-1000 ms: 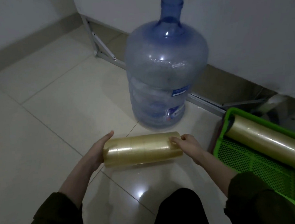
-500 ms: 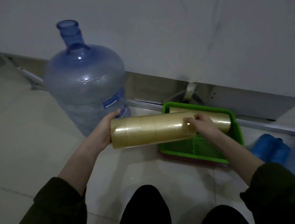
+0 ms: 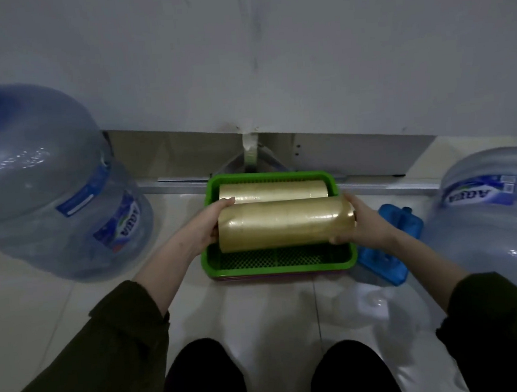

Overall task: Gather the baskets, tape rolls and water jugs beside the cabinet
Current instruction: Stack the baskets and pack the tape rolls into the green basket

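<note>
I hold a long stack of yellowish tape rolls [image 3: 285,223] level over the green basket [image 3: 282,265], my left hand [image 3: 205,227] pressed on its left end and my right hand [image 3: 361,221] on its right end. A second tape stack [image 3: 272,191] lies in the basket's far part, against the cabinet. The green basket sits on another darker basket whose edge shows beneath it. One blue water jug [image 3: 43,188] stands at the left, another water jug [image 3: 494,223] at the right.
The white cabinet [image 3: 240,58] fills the background, its metal base rail [image 3: 389,187] running along the floor. A blue plastic handle piece [image 3: 388,253] lies between the basket and the right jug. My knees show at the bottom over the tiled floor.
The view swung right and both hands carried the tape stack from in front of the left jug to above the green basket. The right jug has come into view.
</note>
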